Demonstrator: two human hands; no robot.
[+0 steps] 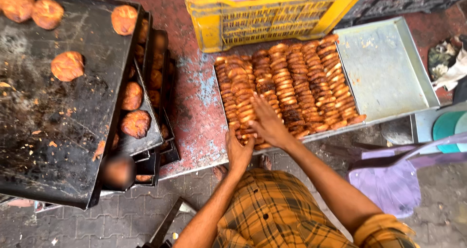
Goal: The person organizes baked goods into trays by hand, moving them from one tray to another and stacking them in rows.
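Both our hands are on the buns, which are packed on edge in rows filling the left part of a steel tray. Left hand presses the near end of a row at the tray's front edge, palm against it; we can't tell if the fingers are curled. Right hand lies flat and open on top of the rows, just beside the left. Yellow crate behind the tray. Stack of dark trays with loose buns at left.

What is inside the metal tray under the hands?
The tray holds rows of browned biscuits on edge, filling its left part; the right part is bare. Both hands, left and right, cover some biscuits.
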